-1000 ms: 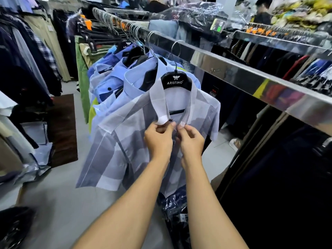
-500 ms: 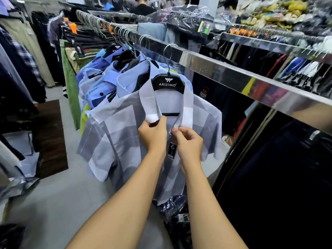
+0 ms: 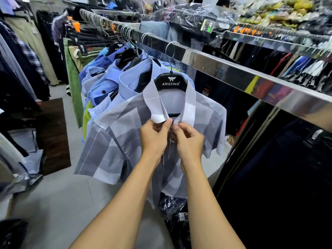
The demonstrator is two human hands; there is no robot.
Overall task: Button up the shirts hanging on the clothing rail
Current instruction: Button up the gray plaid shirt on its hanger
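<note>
A grey and white checked short-sleeved shirt (image 3: 118, 141) hangs on a black hanger (image 3: 170, 83) from the steel clothing rail (image 3: 233, 71), in front of several blue shirts (image 3: 107, 81). My left hand (image 3: 154, 137) pinches the left front edge just under the collar tip. My right hand (image 3: 188, 139) pinches the right front edge beside it, thumbs almost touching at the top of the placket. The button itself is hidden by my fingers. The collar stands open above my hands.
A second rail (image 3: 269, 40) with dark clothes runs behind at the right. More garments hang at the left (image 3: 21, 56). A brown mat (image 3: 52, 133) lies on the grey floor. Bagged clothes (image 3: 176, 211) lie under the shirt.
Both hands have stayed at the shirt's top, under the collar, and drawn the two front edges closer together. The view has shifted slightly.
</note>
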